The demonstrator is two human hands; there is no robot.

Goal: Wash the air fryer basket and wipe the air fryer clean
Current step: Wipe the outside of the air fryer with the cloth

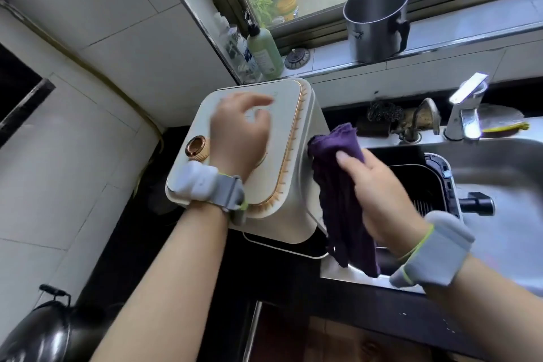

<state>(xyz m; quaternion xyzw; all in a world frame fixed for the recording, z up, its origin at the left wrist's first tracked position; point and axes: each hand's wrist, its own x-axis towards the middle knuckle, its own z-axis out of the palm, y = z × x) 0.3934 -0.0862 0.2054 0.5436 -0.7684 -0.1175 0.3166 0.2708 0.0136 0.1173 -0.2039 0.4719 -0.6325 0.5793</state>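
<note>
The white air fryer [296,209] with a copper knob [198,147] stands on the dark counter left of the sink. My left hand [239,134] rests on its top panel, fingers spread and relaxed, slightly blurred. My right hand [379,194] holds a purple cloth [338,185] against the fryer's right side wall, thumb on the cloth. The black air fryer basket [432,185] sits in the sink behind my right hand, its handle [477,203] pointing right.
The steel sink [499,161] has a faucet [467,109] at its back rim, with scrubbers beside it. A steel pot [376,20] and a green soap bottle [264,50] stand on the window sill. A dark kettle [44,329] sits at the lower left.
</note>
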